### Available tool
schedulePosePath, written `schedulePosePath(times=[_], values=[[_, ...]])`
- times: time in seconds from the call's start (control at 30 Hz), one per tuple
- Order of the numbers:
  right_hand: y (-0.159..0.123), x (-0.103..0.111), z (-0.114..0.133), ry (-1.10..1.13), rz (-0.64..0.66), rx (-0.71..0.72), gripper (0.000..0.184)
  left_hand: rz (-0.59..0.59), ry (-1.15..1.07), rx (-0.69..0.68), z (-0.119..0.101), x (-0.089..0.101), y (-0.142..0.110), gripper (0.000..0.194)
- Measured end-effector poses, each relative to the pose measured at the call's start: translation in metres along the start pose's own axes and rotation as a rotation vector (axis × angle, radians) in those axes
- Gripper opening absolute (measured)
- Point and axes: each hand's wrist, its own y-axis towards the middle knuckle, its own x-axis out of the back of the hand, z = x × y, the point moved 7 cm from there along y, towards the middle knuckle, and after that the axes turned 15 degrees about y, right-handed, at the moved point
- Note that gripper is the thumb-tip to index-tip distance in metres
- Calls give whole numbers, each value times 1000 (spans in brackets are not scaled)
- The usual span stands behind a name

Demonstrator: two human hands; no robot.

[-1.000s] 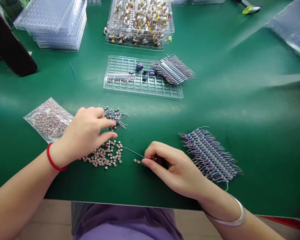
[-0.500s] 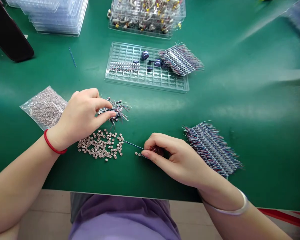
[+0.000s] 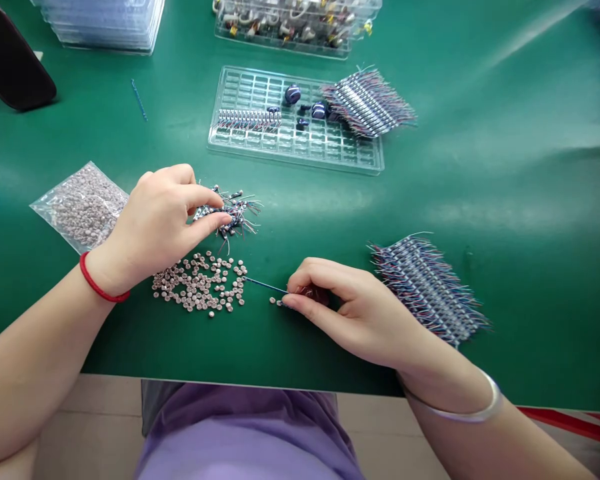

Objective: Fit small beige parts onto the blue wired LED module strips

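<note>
My left hand (image 3: 163, 213) reaches over a small heap of wired electronic parts (image 3: 240, 212), thumb and forefinger apart at its left side. Whether a fingertip touches a part is hard to make out. My right hand (image 3: 337, 303) pinches a thin blue stick (image 3: 265, 285), which points left. Its tip meets the right edge of a scatter of small round metallic discs (image 3: 195, 290). A glossy reddish-brown lump (image 3: 316, 293) shows inside the curled right fingers. Two loose discs (image 3: 275, 301) lie just left of the right fingertips.
Bundled wired parts (image 3: 430, 290) lie at right. Behind stands a clear compartment tray (image 3: 295, 153) with a row of parts, dark round pieces and another bundle (image 3: 370, 103). A bag of discs (image 3: 83, 207), another blue stick (image 3: 139, 100), stacked trays (image 3: 110, 27) and a filled box (image 3: 290, 30) are around.
The view has shifted slightly, so the things on the table sit a little higher in it. Both hands keep nearly the same places and grips.
</note>
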Motion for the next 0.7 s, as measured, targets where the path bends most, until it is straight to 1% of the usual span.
schedulePosePath(times=[0.33,0.7], values=[[0,1,3,6,-7,20,16,11,-11,-6,1,-1,-1,24],[-1,1,1,-17,8,40,14,-53,-7,-27,0,2,-1,18]])
